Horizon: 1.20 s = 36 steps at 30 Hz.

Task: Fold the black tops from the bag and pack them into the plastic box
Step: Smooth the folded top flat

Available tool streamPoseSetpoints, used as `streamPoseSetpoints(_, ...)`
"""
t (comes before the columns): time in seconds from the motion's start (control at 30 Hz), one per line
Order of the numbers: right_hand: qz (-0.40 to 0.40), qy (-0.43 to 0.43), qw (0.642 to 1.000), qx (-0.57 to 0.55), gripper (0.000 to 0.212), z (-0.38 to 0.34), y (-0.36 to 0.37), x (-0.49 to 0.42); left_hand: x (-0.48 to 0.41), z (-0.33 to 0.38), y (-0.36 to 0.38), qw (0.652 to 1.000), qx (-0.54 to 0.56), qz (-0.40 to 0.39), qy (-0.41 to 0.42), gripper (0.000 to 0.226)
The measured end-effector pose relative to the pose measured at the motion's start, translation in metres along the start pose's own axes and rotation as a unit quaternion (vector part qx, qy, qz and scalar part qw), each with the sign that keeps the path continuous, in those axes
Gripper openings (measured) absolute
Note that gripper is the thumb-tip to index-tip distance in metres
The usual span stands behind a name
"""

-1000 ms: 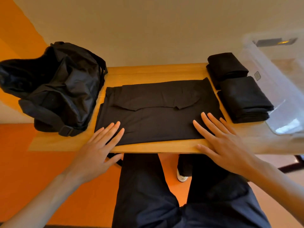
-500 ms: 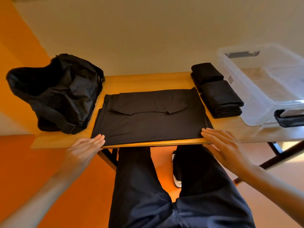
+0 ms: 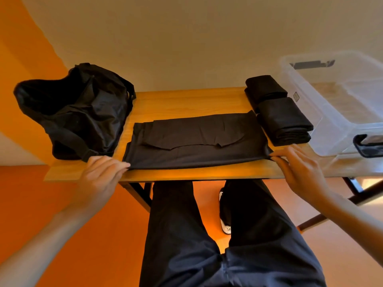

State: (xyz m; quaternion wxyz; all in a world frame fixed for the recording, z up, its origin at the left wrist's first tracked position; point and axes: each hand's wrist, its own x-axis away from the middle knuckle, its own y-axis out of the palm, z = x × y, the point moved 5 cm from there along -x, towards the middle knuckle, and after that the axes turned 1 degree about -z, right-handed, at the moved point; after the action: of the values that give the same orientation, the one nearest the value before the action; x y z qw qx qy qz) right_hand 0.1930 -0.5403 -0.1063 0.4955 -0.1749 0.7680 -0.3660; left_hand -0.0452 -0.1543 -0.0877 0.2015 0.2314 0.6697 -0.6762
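A black top point(image 3: 196, 141) lies flat on the wooden table point(image 3: 186, 100), its sleeves folded in across the upper half. My left hand point(image 3: 101, 172) pinches its near left corner. At the near right corner, my right hand point(image 3: 300, 168) pinches the cloth with its fingertips. Two folded black tops point(image 3: 284, 121) lie side by side to the right of it. A clear plastic box point(image 3: 339, 104) with a black handle stands at the table's right end, nothing visible inside. The black bag point(image 3: 76, 110) slumps at the left end.
The table's near edge runs just below the top. Under it are the table's black legs point(image 3: 356, 187), my dark trousers and a shoe point(image 3: 224, 216) on the orange floor. A plain wall rises behind the table.
Both hands slid off the cloth's surface to its near edge and now pinch the two near corners. The view has shifted, showing more of the plastic box.
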Motion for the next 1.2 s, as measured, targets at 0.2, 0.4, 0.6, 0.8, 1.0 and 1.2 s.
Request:
streamPoseSetpoints(0.2,-0.066,-0.031,0.995,0.071,0.016,0.037,0.009,-0.070,-0.061,-0.029,0.004,0.999,-0.030,-0.013,0.008,0.027)
streamPoseSetpoints(0.4,-0.130,-0.005,0.987,0.091,0.032,0.065,0.029,-0.129,-0.103,-0.060,0.030,0.994,-0.047,-0.099,-0.031,0.016)
streamPoseSetpoints(0.6,-0.213,0.014,0.959,0.184,0.032,0.079,0.053,-0.159,-0.128,-0.077,0.059,0.981,-0.111,-0.159,-0.027,0.023)
streamPoseSetpoints(0.8,-0.262,0.017,0.944,0.198,0.020,0.094,0.073,-0.174,-0.140,-0.089,0.075,0.969,-0.151,-0.193,-0.031,0.017)
streamPoseSetpoints(1.0,-0.285,0.020,0.940,0.185,0.017,0.105,0.085,-0.177,-0.138,-0.099,0.092,0.962,-0.182,-0.200,-0.037,0.017)
streamPoseSetpoints(1.2,-0.230,0.052,0.950,0.206,0.028,0.077,0.089,-0.175,-0.142,-0.064,0.089,0.973,-0.062,-0.154,-0.159,0.033)
